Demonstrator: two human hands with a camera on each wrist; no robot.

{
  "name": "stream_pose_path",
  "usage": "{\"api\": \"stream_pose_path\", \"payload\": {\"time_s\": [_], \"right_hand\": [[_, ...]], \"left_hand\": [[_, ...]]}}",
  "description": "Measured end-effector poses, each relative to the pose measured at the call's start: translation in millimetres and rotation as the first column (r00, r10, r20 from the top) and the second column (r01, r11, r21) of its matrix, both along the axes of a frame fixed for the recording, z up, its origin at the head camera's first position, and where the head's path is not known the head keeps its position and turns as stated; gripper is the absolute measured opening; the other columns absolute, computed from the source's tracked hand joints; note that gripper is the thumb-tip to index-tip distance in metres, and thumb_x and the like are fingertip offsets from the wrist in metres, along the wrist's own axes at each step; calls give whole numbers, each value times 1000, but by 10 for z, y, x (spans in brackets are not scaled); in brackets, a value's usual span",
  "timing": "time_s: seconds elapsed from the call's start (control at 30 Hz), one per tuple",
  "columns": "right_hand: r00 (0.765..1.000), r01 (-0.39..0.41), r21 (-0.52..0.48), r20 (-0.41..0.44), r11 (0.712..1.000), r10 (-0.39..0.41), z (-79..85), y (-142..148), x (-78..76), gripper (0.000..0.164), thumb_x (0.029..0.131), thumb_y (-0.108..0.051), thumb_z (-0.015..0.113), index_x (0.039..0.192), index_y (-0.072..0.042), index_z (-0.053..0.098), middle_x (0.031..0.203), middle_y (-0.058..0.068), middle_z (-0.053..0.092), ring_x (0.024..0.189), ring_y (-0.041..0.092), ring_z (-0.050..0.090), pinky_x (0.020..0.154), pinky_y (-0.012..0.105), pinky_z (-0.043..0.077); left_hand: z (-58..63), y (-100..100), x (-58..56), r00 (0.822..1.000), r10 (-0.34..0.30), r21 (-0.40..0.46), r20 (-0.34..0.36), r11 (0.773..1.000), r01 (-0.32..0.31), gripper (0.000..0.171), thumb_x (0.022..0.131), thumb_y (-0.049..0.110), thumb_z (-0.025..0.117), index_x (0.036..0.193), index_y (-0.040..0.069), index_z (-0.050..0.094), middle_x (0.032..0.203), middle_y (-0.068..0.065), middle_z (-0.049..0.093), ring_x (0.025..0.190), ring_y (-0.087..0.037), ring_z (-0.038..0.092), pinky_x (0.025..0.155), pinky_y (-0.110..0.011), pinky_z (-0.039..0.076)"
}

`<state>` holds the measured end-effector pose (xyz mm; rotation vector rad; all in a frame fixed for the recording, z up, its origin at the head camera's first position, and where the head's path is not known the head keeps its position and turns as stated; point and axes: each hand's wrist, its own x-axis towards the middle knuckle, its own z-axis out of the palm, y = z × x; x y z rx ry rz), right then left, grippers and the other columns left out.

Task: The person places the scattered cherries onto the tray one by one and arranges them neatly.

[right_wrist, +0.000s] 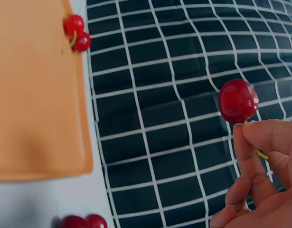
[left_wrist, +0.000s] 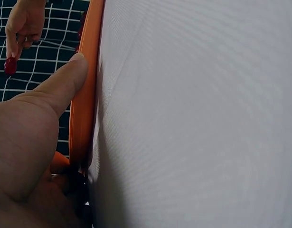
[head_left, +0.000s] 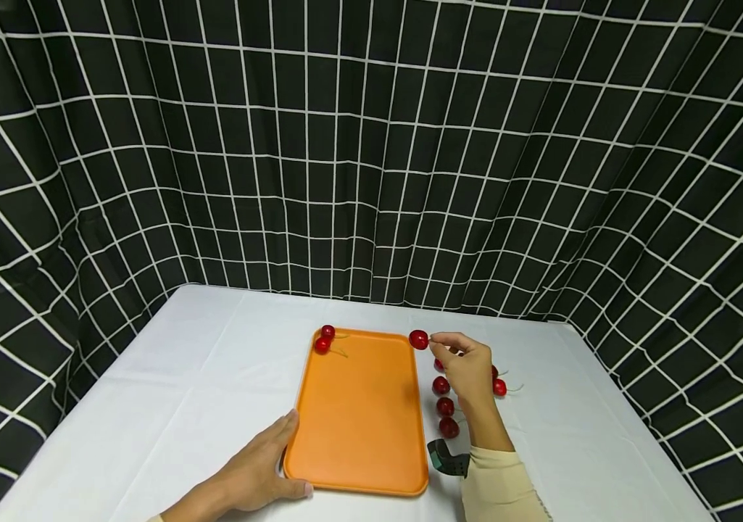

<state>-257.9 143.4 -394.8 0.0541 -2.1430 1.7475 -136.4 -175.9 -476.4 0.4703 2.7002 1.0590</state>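
Person's R hand [head_left: 469,366] pinches a red cherry [head_left: 419,339] by its stem btwn thumb & index finger; the fruit is just past the fingertips, to the L, up off the table. L hand [head_left: 256,462], thumb spread from fingers, touches the near L corner of an orange tray [head_left: 358,413]. Two cherries [head_left: 322,344] sit in the tray's far L corner, well ahead of the L hand (stems pointing toward the R hand). A row of cherries [head_left: 445,407] lies on white cloth [head_left: 182,377], nearer than the R hand; a further group [head_left: 499,387] is just R of it, partly hidden. Beyond both hands: black curtain [head_left: 319,163] w/ white grid.
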Motion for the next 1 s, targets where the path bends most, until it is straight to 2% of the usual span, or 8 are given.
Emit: {"api": "stream_pose_path", "payload": {"time_s": [0.1, 0.17, 0.27, 0.33, 0.5, 0.63, 0.9, 1.0], "right_hand": [[1000, -13, 21, -1, 1000, 13, -18, -71, -3, 8, 85, -5, 74, 91, -1, 76, 72, 15, 58, 60, 20, 50, 47, 19, 42], [1000, -13, 46, -4, 999, 13, -37, -113, -14, 7, 84, -6, 74, 90, -3, 77, 72, 13, 58, 61, 18, 47, 43, 19, 36], [1000, -23, 51, -11, 998, 24, -69, -183, -22, 6, 84, -5, 74, 88, -5, 77, 69, 11, 55, 52, 16, 41, 37, 20, 27], [999, -30, 45, -14, 999, 31, -46, -244, 10, 5, 84, -4, 73, 87, -4, 77, 70, 11, 58, 54, 16, 42, 37, 19, 26], [998, -49, 33, -34, 998, 50, -17, -411, 23, 4, 84, -2, 74, 87, -2, 76, 73, 10, 63, 65, 21, 43, 44, 20, 28], [997, -66, 15, -47, 998, 67, -104, -543, -80, 4, 82, -2, 75, 85, -4, 77, 66, 6, 56, 58, 19, 41, 42, 19, 28], [990, -91, 27, -108, 996, 93, -172, -859, -155, 6, 82, 2, 73, 83, -3, 77, 68, 3, 64, 61, 18, 41, 45, 21, 29], [991, -83, 23, -101, 996, 85, -209, -971, -177, 7, 83, 1, 73, 82, -5, 77, 72, 1, 67, 66, 17, 42, 52, 23, 33]], "left_hand": [[-14, 9, 1, 1000, 2, -6, 2, 1000, -2, 116, 72, 64, 72, 151, -5, 19, 156, -24, 14, 140, -45, 17, 105, -68, 18], [-16, 11, -2, 1000, 2, -12, -1, 1000, -2, 116, 72, 64, 71, 151, -4, 19, 156, -24, 14, 140, -45, 17, 105, -68, 19], [-21, 9, -4, 1000, 0, -12, -5, 1000, 0, 117, 73, 64, 71, 151, -4, 19, 156, -24, 14, 139, -46, 17, 105, -68, 19], [-27, 3, -2, 1000, -5, -12, -7, 1000, 5, 116, 73, 65, 70, 151, -5, 18, 156, -24, 13, 140, -46, 17, 105, -68, 19], [-33, -6, -2, 1000, -7, -17, -8, 1000, 7, 117, 73, 66, 69, 151, -5, 18, 156, -24, 13, 140, -45, 16, 105, -68, 18], [-22, -2, -6, 1000, 0, -17, -4, 1000, 0, 118, 72, 66, 70, 151, -4, 18, 156, -25, 14, 140, -46, 17, 105, -68, 18], [-21, 6, -4, 1000, 8, -19, -5, 1000, -8, 118, 71, 67, 70, 151, -4, 18, 156, -24, 14, 139, -46, 17, 104, -68, 19], [-23, 7, -7, 1000, 11, -26, -9, 1000, -11, 118, 71, 67, 70, 151, -4, 18, 155, -25, 15, 139, -46, 18, 104, -68, 20]]}}
